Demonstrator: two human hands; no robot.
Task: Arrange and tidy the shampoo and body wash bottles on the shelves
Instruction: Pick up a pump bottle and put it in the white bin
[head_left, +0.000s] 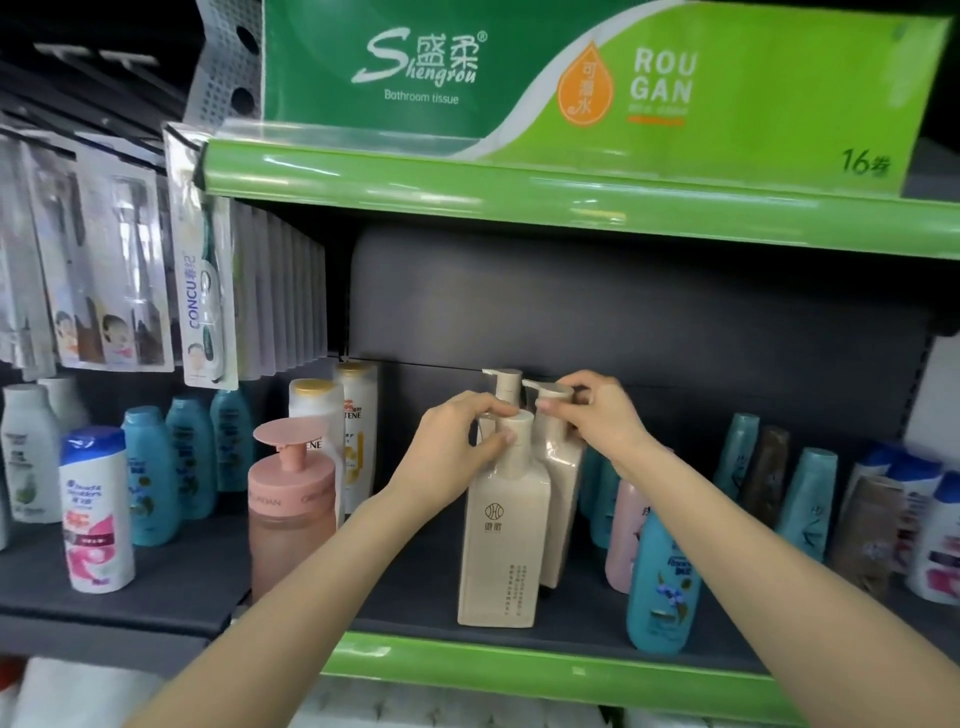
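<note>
On the shelf (197, 587), left hand (457, 441) and right hand (602, 415) each pinch a beige pump bottle's head; other bottles seem unaligned, much remains.

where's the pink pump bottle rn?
In the head view, the pink pump bottle stands left of centre at the shelf's front edge, just left of the left forearm, in front of the white Pantene bottles; neither hand touches it.

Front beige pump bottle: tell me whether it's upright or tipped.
Upright: the front beige pump bottle stands on its base on the shelf.
</note>
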